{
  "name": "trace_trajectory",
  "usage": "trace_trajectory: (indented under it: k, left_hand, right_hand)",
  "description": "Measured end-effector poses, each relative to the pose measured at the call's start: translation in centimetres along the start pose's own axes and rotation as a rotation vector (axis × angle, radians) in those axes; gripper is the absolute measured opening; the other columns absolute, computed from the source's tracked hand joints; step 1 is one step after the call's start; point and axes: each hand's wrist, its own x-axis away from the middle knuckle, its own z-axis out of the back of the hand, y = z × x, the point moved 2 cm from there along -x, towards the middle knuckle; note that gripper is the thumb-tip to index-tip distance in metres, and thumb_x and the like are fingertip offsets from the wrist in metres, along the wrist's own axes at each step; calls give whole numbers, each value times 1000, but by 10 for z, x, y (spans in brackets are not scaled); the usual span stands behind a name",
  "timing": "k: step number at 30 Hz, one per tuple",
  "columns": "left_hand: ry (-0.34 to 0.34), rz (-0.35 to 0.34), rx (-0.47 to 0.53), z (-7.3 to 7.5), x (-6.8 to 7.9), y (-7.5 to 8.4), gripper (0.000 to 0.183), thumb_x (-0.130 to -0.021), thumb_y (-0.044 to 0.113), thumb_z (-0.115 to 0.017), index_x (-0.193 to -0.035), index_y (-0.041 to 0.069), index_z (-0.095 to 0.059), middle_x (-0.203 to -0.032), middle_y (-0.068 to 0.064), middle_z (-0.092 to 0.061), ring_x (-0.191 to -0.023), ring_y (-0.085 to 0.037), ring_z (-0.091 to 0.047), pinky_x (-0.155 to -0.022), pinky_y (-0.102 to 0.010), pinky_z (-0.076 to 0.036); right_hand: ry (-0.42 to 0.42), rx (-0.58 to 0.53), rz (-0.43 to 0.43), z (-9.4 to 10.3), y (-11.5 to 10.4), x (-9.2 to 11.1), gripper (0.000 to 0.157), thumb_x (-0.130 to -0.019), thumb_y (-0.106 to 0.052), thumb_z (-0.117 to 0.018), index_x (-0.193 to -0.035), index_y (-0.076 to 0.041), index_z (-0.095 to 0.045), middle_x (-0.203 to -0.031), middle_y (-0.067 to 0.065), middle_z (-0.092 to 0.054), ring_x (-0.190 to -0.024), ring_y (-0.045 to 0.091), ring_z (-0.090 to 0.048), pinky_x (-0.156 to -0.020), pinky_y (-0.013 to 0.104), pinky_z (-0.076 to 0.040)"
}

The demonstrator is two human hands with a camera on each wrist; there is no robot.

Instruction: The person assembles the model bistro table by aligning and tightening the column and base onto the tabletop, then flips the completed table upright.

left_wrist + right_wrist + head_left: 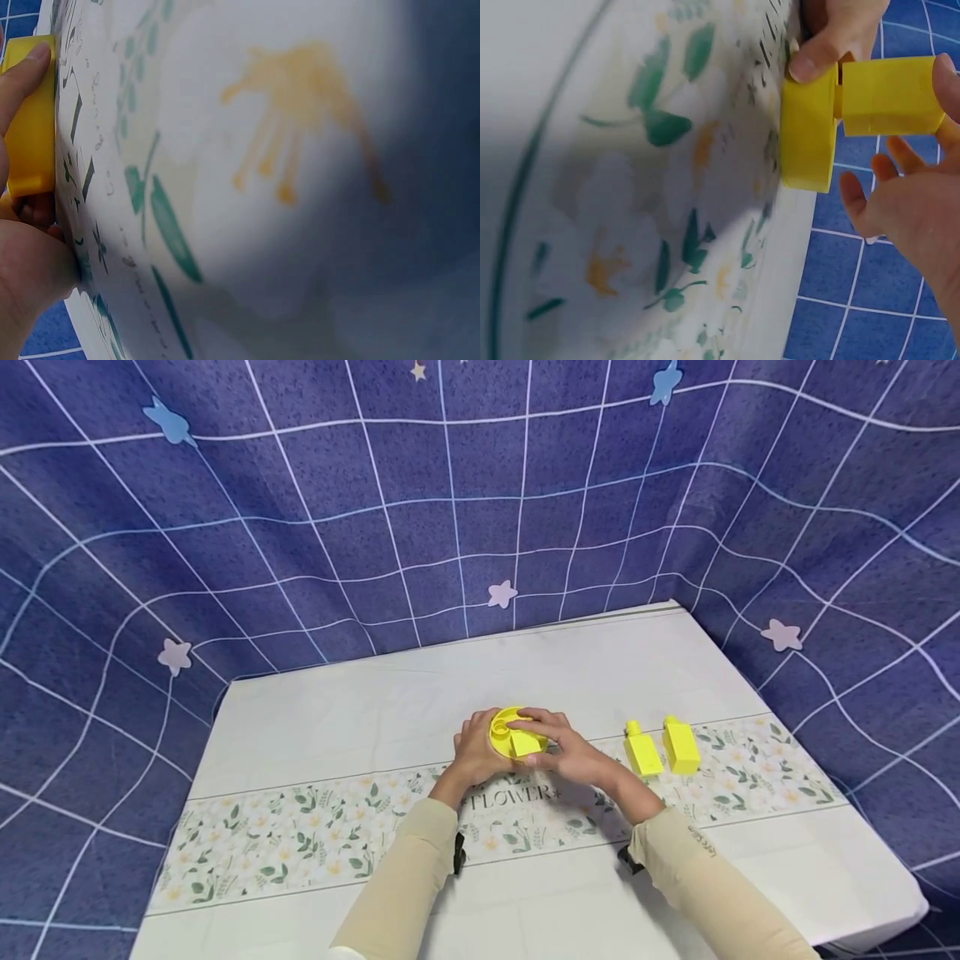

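A round yellow base (504,746) with a raised rim and a ring-shaped socket lies on the tablecloth in the head view. My left hand (477,750) grips its left side, thumb at the near edge. Over the base, my right hand (576,755) pinches a yellow bottle-shaped block (892,97) between thumb and fingers. In the right wrist view the block stands neck-down against the base, its neck right at the base's face. Fingers partly hide both pieces. The left wrist view catches only the side of the base (31,124) under my left fingers.
Two more yellow bottle-shaped blocks, one with its neck plainly showing (642,753) and one beside it (681,747), lie to the right of my right hand. A white flowered cloth (330,710) covers the table. A blue grid-patterned curtain (480,510) hangs behind it.
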Motion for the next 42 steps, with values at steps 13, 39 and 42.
trace_trajectory:
  k: [13, 39, 42]
  left_hand:
    - [3, 7, -12, -1, -2, -1, 113, -54, 53, -89, -147, 20, -35, -136, 1, -43, -117, -18, -38, -94, -40, -30]
    - [-1, 17, -29, 0, -1, 1, 117, -50, 52, -91, -147, 21, -34, -138, 3, -42, -119, -17, -37, -95, -38, -30]
    - [1, 13, -29, 0, -1, 1, 115, -51, 52, -91, -147, 20, -35, -138, 2, -43, -120, -17, -37, -94, -39, -31]
  right_hand:
    - [202, 62, -74, -19, -2, -13, 51, -81, -22, -78, -125, -7, -58, -133, 6, -50, -117, 25, -36, -103, 51, -33]
    - [346, 14, -47, -20, 0, -21, 30, -81, -16, -77, -104, -10, -58, -115, 5, -54, -109, 28, -39, -95, 47, -38]
    - [390, 43, -91, -24, 0, -23, 31, -83, -20, -76, -102, -10, -55, -111, 3, -53, -105, 26, -40, -90, 41, -39]
